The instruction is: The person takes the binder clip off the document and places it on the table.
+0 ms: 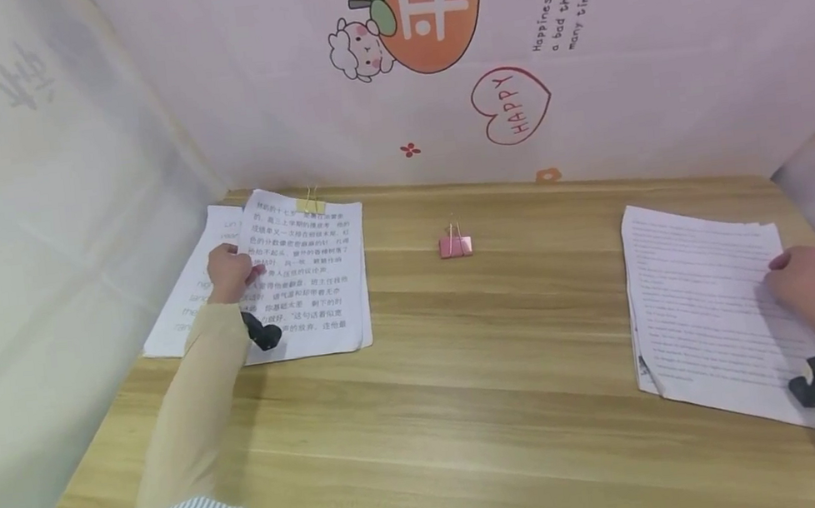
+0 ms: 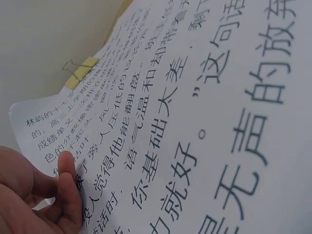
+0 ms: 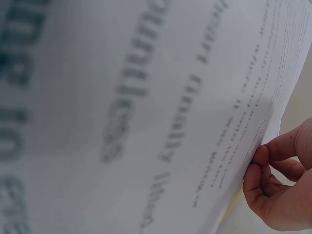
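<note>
At the table's left, my left hand pinches the left edge of a sheaf of papers printed with Chinese text. A yellow binder clip grips the top edge of that sheaf. Under its left side lies another paper with larger faint lettering. Over on the right, my right hand pinches the right edge of a stack of papers covered in small English print. In the right wrist view the thumb and fingers of the right hand meet at the paper's edge. What lies beneath this stack is mostly hidden.
A pink binder clip stands on the wooden table, between the two paper piles. Behind the table hangs a printed cloth, and another pale cloth borders the left side.
</note>
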A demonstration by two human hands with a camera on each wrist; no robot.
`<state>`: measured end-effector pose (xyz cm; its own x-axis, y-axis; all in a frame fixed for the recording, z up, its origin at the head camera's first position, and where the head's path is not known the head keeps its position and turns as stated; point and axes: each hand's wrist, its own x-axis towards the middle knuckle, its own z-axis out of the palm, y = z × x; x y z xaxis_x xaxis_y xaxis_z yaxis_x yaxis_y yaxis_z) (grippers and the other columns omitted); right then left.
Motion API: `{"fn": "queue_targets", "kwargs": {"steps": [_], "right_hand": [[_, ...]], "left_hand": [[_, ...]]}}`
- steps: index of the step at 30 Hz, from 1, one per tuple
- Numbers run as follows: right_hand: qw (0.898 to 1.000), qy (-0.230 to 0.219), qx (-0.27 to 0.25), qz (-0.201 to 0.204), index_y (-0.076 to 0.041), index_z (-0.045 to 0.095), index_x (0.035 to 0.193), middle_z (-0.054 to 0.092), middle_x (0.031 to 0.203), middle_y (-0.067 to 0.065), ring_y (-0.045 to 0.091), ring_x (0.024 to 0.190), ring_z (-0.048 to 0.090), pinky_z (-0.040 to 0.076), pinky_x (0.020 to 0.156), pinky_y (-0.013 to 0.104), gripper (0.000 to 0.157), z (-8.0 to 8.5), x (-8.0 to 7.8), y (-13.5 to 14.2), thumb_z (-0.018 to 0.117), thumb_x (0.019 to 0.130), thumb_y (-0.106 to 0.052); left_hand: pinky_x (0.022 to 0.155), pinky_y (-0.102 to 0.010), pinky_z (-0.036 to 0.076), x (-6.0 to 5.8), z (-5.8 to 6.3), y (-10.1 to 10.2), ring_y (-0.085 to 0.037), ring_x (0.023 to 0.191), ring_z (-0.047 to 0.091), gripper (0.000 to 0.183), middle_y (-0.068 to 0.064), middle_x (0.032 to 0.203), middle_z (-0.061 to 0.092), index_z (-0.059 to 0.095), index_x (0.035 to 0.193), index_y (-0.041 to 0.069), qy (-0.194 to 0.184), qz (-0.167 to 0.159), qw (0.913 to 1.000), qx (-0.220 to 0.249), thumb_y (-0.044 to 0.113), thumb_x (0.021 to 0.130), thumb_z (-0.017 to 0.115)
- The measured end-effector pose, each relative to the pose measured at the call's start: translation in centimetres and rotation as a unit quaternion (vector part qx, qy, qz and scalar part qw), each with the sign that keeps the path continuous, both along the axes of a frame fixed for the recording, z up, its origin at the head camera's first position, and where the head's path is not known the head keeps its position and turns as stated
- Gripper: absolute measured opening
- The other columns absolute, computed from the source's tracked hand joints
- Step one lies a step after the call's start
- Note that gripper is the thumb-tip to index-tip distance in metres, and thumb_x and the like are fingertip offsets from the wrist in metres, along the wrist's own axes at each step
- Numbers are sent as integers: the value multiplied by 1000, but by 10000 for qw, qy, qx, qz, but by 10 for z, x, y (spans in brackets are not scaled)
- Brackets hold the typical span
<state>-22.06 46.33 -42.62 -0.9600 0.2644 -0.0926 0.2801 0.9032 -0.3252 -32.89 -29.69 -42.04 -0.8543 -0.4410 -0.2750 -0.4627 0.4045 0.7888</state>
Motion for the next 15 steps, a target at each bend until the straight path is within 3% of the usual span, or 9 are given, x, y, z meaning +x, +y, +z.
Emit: {"fn": "queue_targets", "kwargs": {"steps": [4,11,15], "right_hand": [[10000,-1,10,-44,24,47,107,45,108,44,56,97,41,32,80,60,39,-2,1,2,45,81,-4],[9998,30,169,87,23,49,104,46,106,44,56,96,42,32,79,59,37,-2,0,3,44,80,-5],[9995,105,178,229,23,48,105,47,106,44,56,95,42,33,79,59,38,-1,-2,1,43,80,-5]], "left_hand": [[56,-10,48,10,0,-1,2,54,52,58,-23,137,42,28,145,0,-126,107,9995,269,2,88,38],[57,-11,49,35,1,2,2,52,55,60,-17,123,46,29,145,3,-69,387,9941,1012,-3,86,39],[58,-11,49,55,6,7,2,55,56,63,-21,132,43,21,150,7,-193,253,9934,1104,-1,90,40]]}}
